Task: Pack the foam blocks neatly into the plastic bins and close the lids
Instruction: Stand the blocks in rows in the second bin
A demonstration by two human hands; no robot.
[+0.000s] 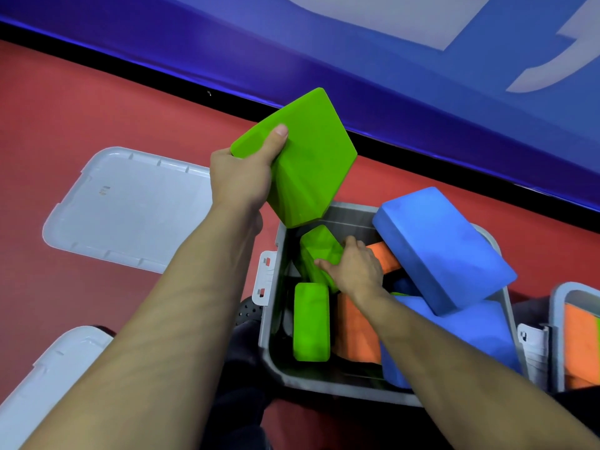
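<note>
My left hand (pixel 242 177) grips a green foam block (pixel 303 157) and holds it in the air above the far left corner of the grey plastic bin (pixel 269 332). My right hand (pixel 354 269) reaches into the bin and grips a second green block (pixel 316 251) that leans tilted inside. A third green block (pixel 311 321) stands on edge near the bin's left wall. Orange blocks (pixel 352 332) lie deeper in the bin. A large blue block (pixel 441 248) rests tilted across the bin's right rim, with another blue block (pixel 470 332) under it.
A grey lid (pixel 130 209) lies flat on the red floor to the left, and part of another lid (pixel 42 384) shows at the lower left. A second bin (pixel 556 319) with orange blocks stands at the right edge. A blue padded wall runs along the back.
</note>
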